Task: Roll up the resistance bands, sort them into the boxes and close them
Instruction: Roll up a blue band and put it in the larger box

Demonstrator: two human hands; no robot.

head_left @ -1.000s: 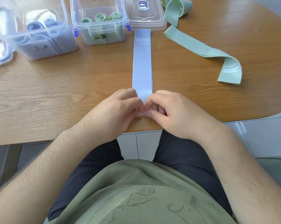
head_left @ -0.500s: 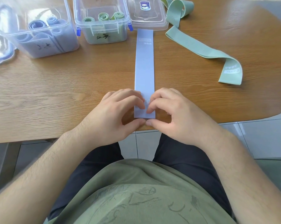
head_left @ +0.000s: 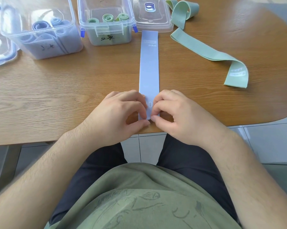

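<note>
Hands, left hand [head_left: 121, 116] and right hand [head_left: 180, 116], pinch near end of blue band [head_left: 149, 66] flat on table [head_left: 57, 96].

Olive-green shirt, dark legwear, bare forearms.
The shirt [head_left: 139, 199] is soft, creased olive cloth with a faint dark line drawing printed across its front. The trousers [head_left: 189, 162] are plain dark charcoal. The hairy left forearm [head_left: 48, 171] and right forearm [head_left: 241, 166] are uncovered down to the left hand [head_left: 116, 116] and right hand [head_left: 185, 118], whose nails are short.
</note>
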